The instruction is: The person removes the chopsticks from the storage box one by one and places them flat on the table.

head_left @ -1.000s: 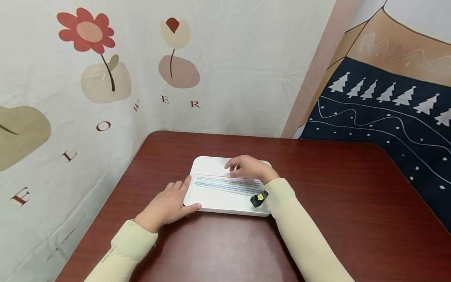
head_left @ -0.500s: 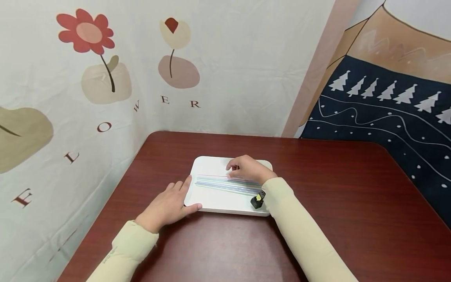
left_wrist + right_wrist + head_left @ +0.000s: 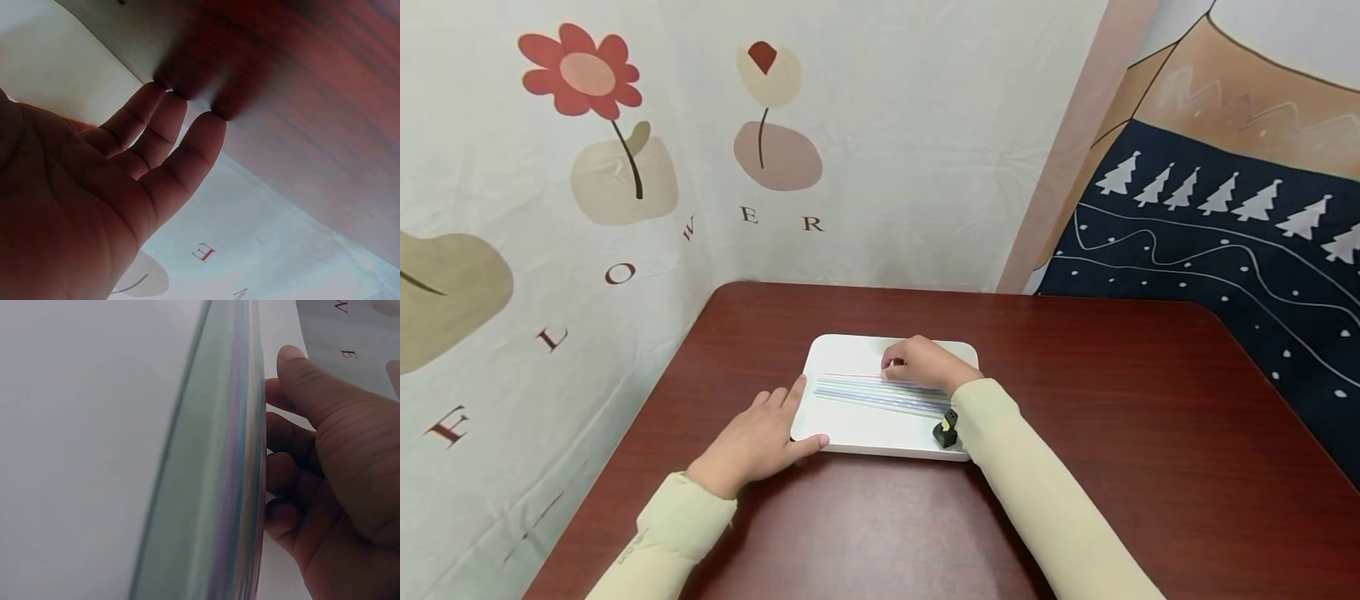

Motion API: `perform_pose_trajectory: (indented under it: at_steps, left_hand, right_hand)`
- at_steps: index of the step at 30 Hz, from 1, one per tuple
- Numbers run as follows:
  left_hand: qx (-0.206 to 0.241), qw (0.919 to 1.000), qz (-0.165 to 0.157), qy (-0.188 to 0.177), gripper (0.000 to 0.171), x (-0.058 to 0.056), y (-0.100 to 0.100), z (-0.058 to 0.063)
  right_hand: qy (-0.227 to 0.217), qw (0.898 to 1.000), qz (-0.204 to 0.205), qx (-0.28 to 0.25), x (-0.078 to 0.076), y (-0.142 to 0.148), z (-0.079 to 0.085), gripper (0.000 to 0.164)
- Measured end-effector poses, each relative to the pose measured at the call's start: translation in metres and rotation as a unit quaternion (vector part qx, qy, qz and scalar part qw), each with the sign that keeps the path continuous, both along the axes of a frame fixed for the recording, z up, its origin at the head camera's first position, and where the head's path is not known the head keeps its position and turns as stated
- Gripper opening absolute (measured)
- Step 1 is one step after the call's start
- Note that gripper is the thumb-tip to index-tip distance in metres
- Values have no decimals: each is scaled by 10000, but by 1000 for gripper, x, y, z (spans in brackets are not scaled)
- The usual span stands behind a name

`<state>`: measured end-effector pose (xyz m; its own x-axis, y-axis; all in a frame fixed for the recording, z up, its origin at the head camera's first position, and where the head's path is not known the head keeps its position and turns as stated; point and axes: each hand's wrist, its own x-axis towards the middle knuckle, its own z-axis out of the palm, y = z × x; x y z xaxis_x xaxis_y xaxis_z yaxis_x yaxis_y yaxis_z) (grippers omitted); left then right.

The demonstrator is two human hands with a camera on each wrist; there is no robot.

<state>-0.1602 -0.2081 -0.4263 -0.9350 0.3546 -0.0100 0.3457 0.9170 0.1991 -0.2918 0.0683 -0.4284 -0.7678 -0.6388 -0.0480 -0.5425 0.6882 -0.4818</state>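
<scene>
Across the white tray, coloured strips run left-right, your right hand nearer, curled at their far edge, grip unclear; your left hand lies loose against the left end.

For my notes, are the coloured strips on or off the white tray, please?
On: the head view shows the coloured strips lying side by side along the white tray.

The tray lies on the bench, its left end against the left fingers and its far half under the right fingers. On the tray, at and before the right fingers, strips lie side by side, running from near the left fingers to beneath the right sleeve. Beyond the bench, behind all the fingers, hangs a cloth.
</scene>
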Motion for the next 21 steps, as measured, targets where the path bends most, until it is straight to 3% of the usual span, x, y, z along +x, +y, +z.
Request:
perform_pose_trajectory:
  at_steps: [8,21]
  left_hand:
    - [-53,10000,30,-20,105,0,0,0]
    - [-53,10000,19,7,104,0,0,-2]
  right_hand:
    - [-81,9999,12,89,0,-1,-2,12]
    - [365,9992,88,120,-2,-1,-5,19]
